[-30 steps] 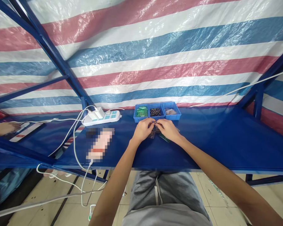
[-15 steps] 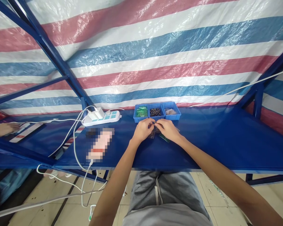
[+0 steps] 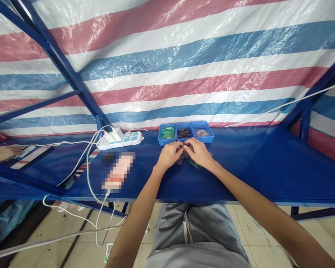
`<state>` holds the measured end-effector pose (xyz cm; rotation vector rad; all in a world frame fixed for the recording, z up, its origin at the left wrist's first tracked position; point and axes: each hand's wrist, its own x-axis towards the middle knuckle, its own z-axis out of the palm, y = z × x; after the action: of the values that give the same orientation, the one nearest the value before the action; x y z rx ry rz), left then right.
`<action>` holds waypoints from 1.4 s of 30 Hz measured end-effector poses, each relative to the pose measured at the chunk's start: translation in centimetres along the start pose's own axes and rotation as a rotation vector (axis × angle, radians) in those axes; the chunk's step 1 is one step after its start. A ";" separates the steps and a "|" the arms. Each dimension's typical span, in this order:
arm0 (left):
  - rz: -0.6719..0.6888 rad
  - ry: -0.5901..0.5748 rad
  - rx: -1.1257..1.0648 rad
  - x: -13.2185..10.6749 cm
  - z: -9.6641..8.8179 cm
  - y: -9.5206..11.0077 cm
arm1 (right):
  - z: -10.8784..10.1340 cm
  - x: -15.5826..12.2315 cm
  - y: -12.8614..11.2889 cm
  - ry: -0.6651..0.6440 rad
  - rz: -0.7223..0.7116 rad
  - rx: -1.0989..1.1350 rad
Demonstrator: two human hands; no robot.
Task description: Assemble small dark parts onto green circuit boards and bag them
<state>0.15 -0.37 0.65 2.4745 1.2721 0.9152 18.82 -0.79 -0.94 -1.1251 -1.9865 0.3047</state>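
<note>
My left hand (image 3: pixel 171 153) and my right hand (image 3: pixel 198 152) meet fingertip to fingertip just in front of the blue bins. Both are closed in a pinch at one spot; whatever lies between the fingertips is too small and covered to name. Beneath the hands, small clear plastic bags (image 3: pixel 180 160) and a green piece (image 3: pixel 194 163) lie on the table, partly hidden. Beyond the fingers stand three joined bins: the left bin (image 3: pixel 163 142) has green pieces, the middle one holds small dark and brassy parts (image 3: pixel 183 133), and the right one holds clear bags (image 3: pixel 201 132).
On the blue table (image 3: pixel 257 163), a white power strip (image 3: pixel 128 140) with plugged-in chargers stands left of the bins. A blurred-out phone (image 3: pixel 119 172) lies nearer, its white cable (image 3: pixel 99 197) hanging over the edge. Another person's hand (image 3: pixel 5 153) is at far left, beside a phone (image 3: pixel 30 157).
My fingers shift very slightly where they meet, with the right fingers rising a little. Everything else stays in place.
</note>
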 end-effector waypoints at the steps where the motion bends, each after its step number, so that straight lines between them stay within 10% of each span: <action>1: 0.000 0.000 0.000 0.0 0.0 0.0 | 0.0 0.0 0.0 0.001 -0.007 0.005; 42: 0.052 0.061 -0.116 0.1 0.4 -0.7 | 0.3 0.3 0.5 -0.041 0.084 0.167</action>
<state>0.00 0.17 0.12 2.4176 1.1426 1.0537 18.84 -0.21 -1.23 -1.1043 -1.9131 0.5310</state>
